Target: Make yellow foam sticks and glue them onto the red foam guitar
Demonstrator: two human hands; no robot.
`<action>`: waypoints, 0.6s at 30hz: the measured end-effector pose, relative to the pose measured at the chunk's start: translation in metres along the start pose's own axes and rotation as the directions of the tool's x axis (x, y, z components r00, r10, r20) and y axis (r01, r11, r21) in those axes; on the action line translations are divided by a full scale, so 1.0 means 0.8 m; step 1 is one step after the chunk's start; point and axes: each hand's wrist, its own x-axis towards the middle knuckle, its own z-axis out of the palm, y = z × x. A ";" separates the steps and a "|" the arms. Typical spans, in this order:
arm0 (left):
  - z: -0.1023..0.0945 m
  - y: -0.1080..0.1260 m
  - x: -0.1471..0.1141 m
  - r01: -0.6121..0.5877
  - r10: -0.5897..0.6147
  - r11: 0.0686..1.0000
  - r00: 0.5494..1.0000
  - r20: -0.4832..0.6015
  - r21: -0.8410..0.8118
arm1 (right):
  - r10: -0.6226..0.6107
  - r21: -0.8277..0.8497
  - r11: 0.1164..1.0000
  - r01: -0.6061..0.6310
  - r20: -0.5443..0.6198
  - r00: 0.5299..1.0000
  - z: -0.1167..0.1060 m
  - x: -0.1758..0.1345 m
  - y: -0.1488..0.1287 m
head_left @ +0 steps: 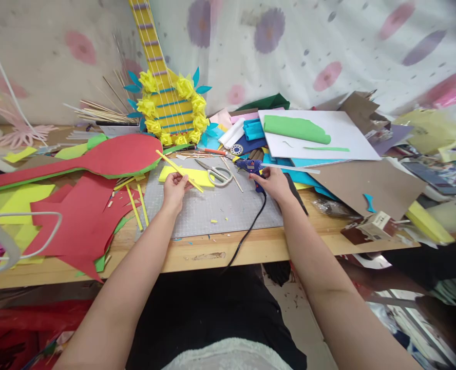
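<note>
On the grey cutting mat (pixel 220 208) atop the wooden desk (pixel 197 252), the left hand (pixel 175 188) pinches a thin yellow paper-wrapped stick (pixel 178 170). The right hand (pixel 274 183) grips a blue glue gun (pixel 251 167), just beside steel scissors (pixel 216 173).

I log: matt yellow paper stick (pixel 179 171); glossy blue plastic glue gun (pixel 251 167); shiny metal scissors (pixel 215 173); dull grey cutting mat (pixel 220 205); smooth bare wood table (pixel 197 252); matt red foam sheet (pixel 81 216).
</note>
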 end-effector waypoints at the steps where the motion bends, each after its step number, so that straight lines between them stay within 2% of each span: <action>1: 0.000 0.000 0.000 0.000 0.000 1.000 1.000 0.003 -0.001 | -0.039 0.003 0.999 0.039 0.005 0.999 0.007 0.006 -0.003; 4: 0.001 0.001 -0.001 0.003 -0.004 1.000 1.000 0.000 -0.010 | -0.070 0.042 0.997 0.068 0.075 0.995 0.025 0.019 -0.011; 7: 0.001 0.003 -0.001 -0.003 0.003 1.000 1.000 -0.004 -0.012 | 0.026 0.147 0.988 -0.038 0.086 0.996 0.032 0.022 -0.016; 9: 0.001 0.003 -0.001 -0.009 0.009 1.000 1.000 -0.005 -0.005 | 0.092 0.304 0.946 -0.111 0.078 0.993 0.029 0.018 -0.018; 11: 0.001 0.003 -0.001 -0.020 0.020 1.000 1.000 -0.013 0.010 | 0.084 0.535 0.837 -0.120 0.092 0.992 0.023 0.010 -0.023; 13: 0.002 0.002 -0.001 -0.042 0.043 0.999 0.999 -0.026 0.032 | -0.021 0.729 0.681 -0.075 0.121 0.992 0.017 -0.002 -0.033; 15: 0.003 0.001 0.000 -0.073 0.075 0.996 0.996 -0.041 0.058 | -0.177 0.803 0.595 -0.043 0.183 0.967 0.012 -0.016 -0.046; 18: 0.004 0.001 0.000 -0.121 0.129 0.988 0.988 -0.082 0.095 | -0.337 0.764 0.642 -0.072 0.364 0.868 0.010 -0.035 -0.065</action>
